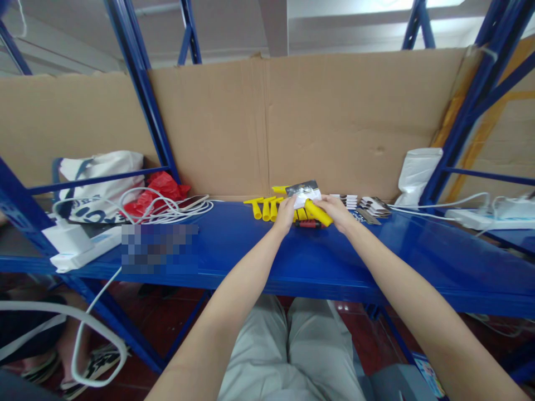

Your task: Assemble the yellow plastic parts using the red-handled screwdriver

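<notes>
My left hand [286, 215] has its fingers closed on a printed card or packet [308, 189], dark at the top and white below. In my right hand [337, 213] is a yellow tool with a thick round handle [319, 213], its handle end pointing toward me; the card partly hides its far end. Several yellow T-shaped tools [266, 210] stand in a row left of my hands, and more lie partly hidden behind them. A red and black handled item [308, 224] lies just below the held tool.
Right of my hands are stacks of folded printed cards [375, 206] and a flat metal piece [368, 216]. A white pouch [418, 175] leans by the blue post. White cables [184, 209], a power strip [90, 248] and a cloth bag [100, 178] occupy the left. Cardboard [334, 122] walls the back.
</notes>
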Action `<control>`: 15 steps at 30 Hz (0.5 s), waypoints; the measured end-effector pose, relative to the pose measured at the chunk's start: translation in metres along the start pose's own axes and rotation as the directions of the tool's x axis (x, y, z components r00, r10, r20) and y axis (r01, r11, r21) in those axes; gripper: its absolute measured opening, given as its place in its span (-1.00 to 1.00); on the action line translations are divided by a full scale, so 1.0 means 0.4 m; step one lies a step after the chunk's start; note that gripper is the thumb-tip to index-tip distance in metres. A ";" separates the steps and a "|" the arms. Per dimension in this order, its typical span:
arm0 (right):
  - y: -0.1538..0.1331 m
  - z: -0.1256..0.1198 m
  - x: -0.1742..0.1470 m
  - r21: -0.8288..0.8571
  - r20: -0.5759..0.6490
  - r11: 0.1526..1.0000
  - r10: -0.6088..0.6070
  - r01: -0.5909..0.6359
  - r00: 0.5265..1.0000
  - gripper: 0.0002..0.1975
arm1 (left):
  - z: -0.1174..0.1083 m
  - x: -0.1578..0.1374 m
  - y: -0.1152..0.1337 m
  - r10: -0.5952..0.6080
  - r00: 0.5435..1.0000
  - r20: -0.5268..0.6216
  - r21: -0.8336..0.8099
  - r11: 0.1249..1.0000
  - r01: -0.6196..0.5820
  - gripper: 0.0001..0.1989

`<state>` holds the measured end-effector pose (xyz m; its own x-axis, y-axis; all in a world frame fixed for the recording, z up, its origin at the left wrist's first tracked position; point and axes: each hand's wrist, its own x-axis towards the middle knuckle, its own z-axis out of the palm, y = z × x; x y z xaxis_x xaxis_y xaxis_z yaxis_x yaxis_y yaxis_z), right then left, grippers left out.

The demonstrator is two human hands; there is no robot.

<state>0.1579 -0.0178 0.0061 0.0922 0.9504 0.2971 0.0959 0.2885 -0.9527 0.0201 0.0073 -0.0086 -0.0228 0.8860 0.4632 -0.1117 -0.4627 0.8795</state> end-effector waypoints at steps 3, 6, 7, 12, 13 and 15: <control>-0.018 -0.007 -0.009 0.094 -0.040 0.989 0.114 -0.110 0.993 -0.92 | -0.004 0.000 0.007 -0.011 0.995 -0.103 -0.025 1.000 0.009 -0.70; -0.026 -0.010 -0.018 0.095 -0.018 0.986 0.139 -0.137 0.990 -0.85 | -0.008 0.006 0.005 -0.025 0.989 -0.146 -0.046 0.999 0.019 -0.68; -0.026 -0.010 -0.020 0.089 -0.002 0.988 0.127 -0.127 0.992 -0.82 | -0.010 0.009 0.003 -0.043 0.986 -0.163 -0.056 0.998 0.034 -0.65; -0.019 -0.007 -0.019 0.088 0.058 0.995 0.043 -0.048 0.997 -0.71 | -0.014 0.025 -0.012 -0.101 0.973 -0.209 -0.198 0.979 0.059 -0.50; -0.017 -0.006 -0.017 0.090 0.063 0.995 0.030 -0.036 0.998 -0.71 | -0.013 0.026 -0.013 -0.102 0.974 -0.204 -0.224 0.973 0.055 -0.49; -0.013 -0.006 -0.015 0.090 0.067 0.996 0.012 -0.018 0.998 -0.70 | -0.010 0.027 -0.012 -0.118 0.974 -0.196 -0.272 0.960 0.061 -0.49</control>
<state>0.1593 -0.0252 0.0094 0.0267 0.9594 0.2808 0.0046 0.2808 -0.9598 0.0163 0.0194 -0.0083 -0.2038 0.9232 0.3260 -0.3785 -0.3813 0.8434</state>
